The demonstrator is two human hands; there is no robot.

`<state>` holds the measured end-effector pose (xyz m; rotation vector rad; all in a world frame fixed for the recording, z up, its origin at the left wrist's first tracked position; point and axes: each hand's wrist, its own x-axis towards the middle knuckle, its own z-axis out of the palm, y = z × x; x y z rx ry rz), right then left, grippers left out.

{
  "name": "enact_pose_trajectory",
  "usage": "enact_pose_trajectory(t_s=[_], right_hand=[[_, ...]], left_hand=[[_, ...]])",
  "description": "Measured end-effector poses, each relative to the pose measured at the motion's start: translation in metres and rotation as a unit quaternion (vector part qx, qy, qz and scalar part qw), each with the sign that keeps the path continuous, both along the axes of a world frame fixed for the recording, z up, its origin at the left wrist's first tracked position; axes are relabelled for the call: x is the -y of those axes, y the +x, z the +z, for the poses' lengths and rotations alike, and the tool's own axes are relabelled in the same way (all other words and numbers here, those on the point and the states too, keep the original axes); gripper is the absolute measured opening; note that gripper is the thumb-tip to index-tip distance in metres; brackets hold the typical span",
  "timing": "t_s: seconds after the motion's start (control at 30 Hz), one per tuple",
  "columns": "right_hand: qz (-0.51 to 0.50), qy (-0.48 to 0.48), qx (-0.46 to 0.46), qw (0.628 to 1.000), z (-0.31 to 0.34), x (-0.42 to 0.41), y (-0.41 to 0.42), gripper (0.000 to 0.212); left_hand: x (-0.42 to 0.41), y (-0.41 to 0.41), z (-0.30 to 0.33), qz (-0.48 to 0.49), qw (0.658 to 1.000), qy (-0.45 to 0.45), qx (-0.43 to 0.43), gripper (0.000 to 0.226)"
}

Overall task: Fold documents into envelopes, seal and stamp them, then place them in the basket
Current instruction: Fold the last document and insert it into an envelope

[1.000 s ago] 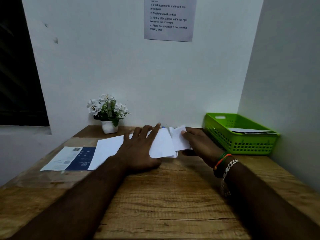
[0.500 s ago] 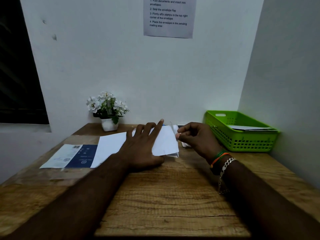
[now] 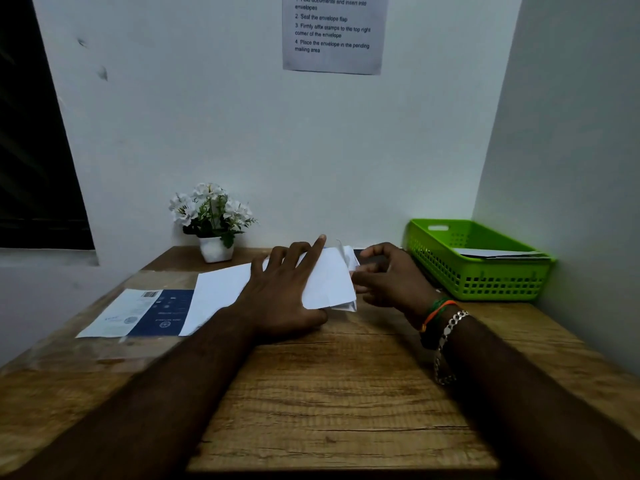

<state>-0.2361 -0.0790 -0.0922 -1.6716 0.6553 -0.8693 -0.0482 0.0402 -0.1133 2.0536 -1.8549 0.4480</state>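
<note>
A white envelope (image 3: 329, 282) lies on the wooden desk (image 3: 332, 393), on top of other white sheets (image 3: 218, 292). My left hand (image 3: 284, 292) presses flat on the envelope's left part, fingers spread. My right hand (image 3: 388, 278) is at the envelope's right edge, fingertips pinching its flap there. A green basket (image 3: 485, 275) stands at the back right with white envelopes (image 3: 498, 252) inside.
A blue and white printed sheet (image 3: 138, 313) lies at the left of the desk. A white pot of white flowers (image 3: 213, 223) stands at the back by the wall. An instruction sheet (image 3: 332, 32) hangs on the wall. A side wall rises just right of the basket.
My right hand lifted off a small white sheet lying to the right and came in to the envelope's right edge, fingers curled. The left hand stayed pressed on the envelope.
</note>
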Motion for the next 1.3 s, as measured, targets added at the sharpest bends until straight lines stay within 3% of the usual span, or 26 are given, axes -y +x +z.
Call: enact_pose_trajectory(t_s=[0.1, 0.3, 0.5, 0.87, 1.07, 1.3], right_hand=[[0.025, 0.066, -0.018, 0.997, 0.001, 0.0, 0.0, 0.04], [0.021, 0.071, -0.015, 0.997, -0.002, 0.003, 0.001, 0.039], [0.023, 0.068, -0.042, 0.997, -0.001, -0.003, 0.001, 0.018], [0.052, 0.169, 0.023, 0.984, 0.009, -0.001, -0.004, 0.014], [0.07, 0.127, -0.002, 0.989, 0.004, -0.003, -0.003, 0.006], [0.051, 0.146, 0.001, 0.988, 0.0, 0.0, 0.0, 0.032]], left_hand=[[0.001, 0.0, 0.0, -0.003, 1.0, 0.0, 0.01, 0.118], [0.001, -0.002, 0.0, -0.026, 0.999, 0.016, 0.008, 0.12], [0.001, -0.002, -0.001, -0.028, 0.999, 0.024, 0.026, 0.121], [0.003, 0.001, -0.004, -0.024, 0.999, 0.032, 0.029, 0.119], [0.004, 0.001, -0.003, -0.027, 0.998, 0.04, 0.033, 0.117], [0.002, -0.006, 0.002, -0.036, 0.998, 0.035, 0.035, 0.117]])
